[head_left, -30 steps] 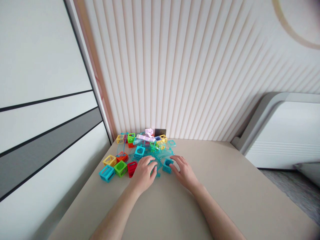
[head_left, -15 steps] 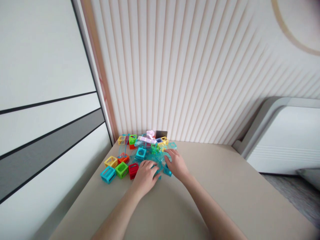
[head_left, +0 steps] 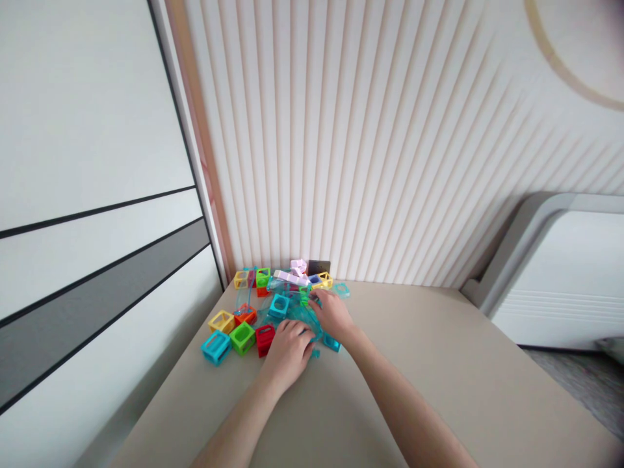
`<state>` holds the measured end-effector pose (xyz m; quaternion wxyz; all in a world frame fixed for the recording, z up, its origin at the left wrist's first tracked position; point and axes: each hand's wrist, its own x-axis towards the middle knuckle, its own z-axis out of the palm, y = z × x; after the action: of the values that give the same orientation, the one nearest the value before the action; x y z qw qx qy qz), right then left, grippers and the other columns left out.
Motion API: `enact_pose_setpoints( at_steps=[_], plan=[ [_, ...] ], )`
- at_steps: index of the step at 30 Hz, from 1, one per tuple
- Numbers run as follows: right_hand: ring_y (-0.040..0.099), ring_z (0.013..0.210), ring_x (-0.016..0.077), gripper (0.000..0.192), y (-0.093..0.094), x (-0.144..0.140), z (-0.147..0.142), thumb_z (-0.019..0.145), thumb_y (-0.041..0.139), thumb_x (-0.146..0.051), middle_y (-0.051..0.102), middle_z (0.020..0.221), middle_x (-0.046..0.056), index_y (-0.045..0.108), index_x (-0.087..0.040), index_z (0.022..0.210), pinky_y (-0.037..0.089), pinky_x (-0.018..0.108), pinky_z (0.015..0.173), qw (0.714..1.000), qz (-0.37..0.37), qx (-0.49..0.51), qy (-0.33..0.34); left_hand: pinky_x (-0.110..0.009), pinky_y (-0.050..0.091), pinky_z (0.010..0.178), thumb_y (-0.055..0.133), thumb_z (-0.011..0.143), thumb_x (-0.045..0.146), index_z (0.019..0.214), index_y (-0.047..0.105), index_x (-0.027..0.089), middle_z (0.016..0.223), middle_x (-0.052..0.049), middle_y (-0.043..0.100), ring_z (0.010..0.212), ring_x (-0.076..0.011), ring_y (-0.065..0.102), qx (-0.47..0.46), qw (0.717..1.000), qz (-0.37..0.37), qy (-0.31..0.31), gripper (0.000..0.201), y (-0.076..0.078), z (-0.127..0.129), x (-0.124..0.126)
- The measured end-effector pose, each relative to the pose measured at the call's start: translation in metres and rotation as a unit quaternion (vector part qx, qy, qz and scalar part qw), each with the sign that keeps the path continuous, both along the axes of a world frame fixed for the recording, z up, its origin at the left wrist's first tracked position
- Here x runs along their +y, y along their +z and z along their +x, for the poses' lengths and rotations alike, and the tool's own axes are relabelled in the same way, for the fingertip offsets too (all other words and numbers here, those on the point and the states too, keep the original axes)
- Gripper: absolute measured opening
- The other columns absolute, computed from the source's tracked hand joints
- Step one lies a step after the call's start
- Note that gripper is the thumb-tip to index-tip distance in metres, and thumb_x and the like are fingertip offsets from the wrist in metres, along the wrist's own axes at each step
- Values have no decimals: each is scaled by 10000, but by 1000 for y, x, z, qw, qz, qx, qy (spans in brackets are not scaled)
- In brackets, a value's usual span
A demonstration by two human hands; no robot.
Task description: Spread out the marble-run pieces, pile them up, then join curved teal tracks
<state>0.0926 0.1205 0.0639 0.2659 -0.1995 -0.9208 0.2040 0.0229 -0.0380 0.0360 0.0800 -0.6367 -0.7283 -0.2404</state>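
Note:
My left hand is at the near edge of a pile of see-through teal plastic pieces. Its fingers curl down over the pile, and whatever lies under them is hidden. My right hand reaches in from the right, fingers bent and drawn toward the thumb among the teal pieces; what they pinch is too small to make out. A red cube frame sits just left of my left hand. A teal cube frame lies beyond it. Below my right hand is another teal block.
Yellow, green, blue and orange cube frames stand on the left of the beige tabletop. Pale pink pieces and a dark socket plate are at the back, against the ribbed wall.
My right hand has shifted left, deeper into the teal pieces, with its fingers drawn closer together. My left hand's fingers are less spread. The camera view has tilted slightly.

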Motion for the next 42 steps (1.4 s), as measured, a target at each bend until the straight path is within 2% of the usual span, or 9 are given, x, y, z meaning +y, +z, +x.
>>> enact_pose_setpoints(
  at_steps=[3, 6, 11, 15, 17, 21, 28, 36, 42],
  plan=[
    [677, 934, 231, 172, 1, 1, 8, 918, 538, -238, 737, 1026, 71, 659, -236, 1039, 503, 341, 827, 995, -75, 71, -1, -459, 478, 913, 647, 853, 106, 951, 707, 223, 999, -56, 697, 988, -261, 619, 5, 1000, 4, -3, 163, 0, 0, -1],
    [671, 835, 230, 192, -7, 1, 21, 892, 576, -373, 731, 922, 63, 659, -225, 983, 533, 353, 749, 966, -207, 151, -16, -465, 493, 913, 634, 864, 126, 951, 706, 230, 986, -60, 699, 973, -260, 629, 1, 1000, 28, -5, 154, 0, 1, -1],
    [638, 744, 199, 403, -21, -5, 58, 811, 684, -567, 713, 934, 77, 644, -200, 972, 534, 305, 613, 856, -450, 251, 34, -444, 528, 921, 524, 946, 222, 1140, 658, 227, 1063, -90, 693, 1029, -263, 642, -38, 993, 114, 16, 236, 1, 1, -1],
    [614, 701, 164, 388, -21, -22, 82, 835, 700, -532, 708, 986, 84, 658, -196, 1026, 517, 298, 635, 797, -543, 255, 65, -424, 527, 969, 514, 969, 316, 1449, 417, 223, 1150, -108, 677, 1100, -260, 635, -77, 983, 166, 8, 499, -1, 2, -3],
    [594, 675, 151, 381, -20, -33, 85, 848, 697, -516, 705, 963, 80, 667, -198, 1056, 496, 280, 599, 785, -562, 244, 91, -418, 527, 982, 514, 972, 355, 1506, 320, 211, 1199, -129, 661, 1136, -266, 631, -102, 978, 181, 9, 586, -3, 4, -3],
    [562, 617, 124, 368, -19, -49, 82, 856, 695, -499, 679, 857, 40, 691, -198, 1067, 461, 257, 561, 784, -571, 200, 135, -409, 521, 1011, 479, 989, 386, 1508, 311, 205, 1325, -161, 609, 1209, -269, 610, -167, 965, 200, 11, 574, -7, 9, -3],
    [568, 612, 142, 431, -18, -49, 82, 830, 717, -504, 691, 769, 23, 655, -210, 1139, 442, 248, 515, 796, -551, 226, 107, -396, 539, 972, 588, 935, 448, 1537, 195, 216, 1291, -148, 627, 1170, -261, 639, -288, 931, 221, 25, 754, -3, 12, -3],
    [562, 582, 129, 383, -20, -43, 84, 881, 649, -544, 620, 682, -5, 678, -189, 1022, 489, 258, 531, 796, -520, 302, 66, -394, 554, 936, 643, 908, 399, 1290, 513, 206, 1201, -117, 673, 1085, -257, 671, -218, 948, 230, 20, 447, 2, 10, -2],
    [656, 865, 173, 505, -22, -47, 83, 769, 820, -389, 687, 984, 20, 622, -280, 1221, 558, 306, 777, 798, -504, 317, 94, -360, 576, 819, 677, 877, 397, 1127, 577, 203, 1041, -83, 711, 946, -240, 696, -215, 943, 243, 71, 332, 3, 9, -1]
  ],
)
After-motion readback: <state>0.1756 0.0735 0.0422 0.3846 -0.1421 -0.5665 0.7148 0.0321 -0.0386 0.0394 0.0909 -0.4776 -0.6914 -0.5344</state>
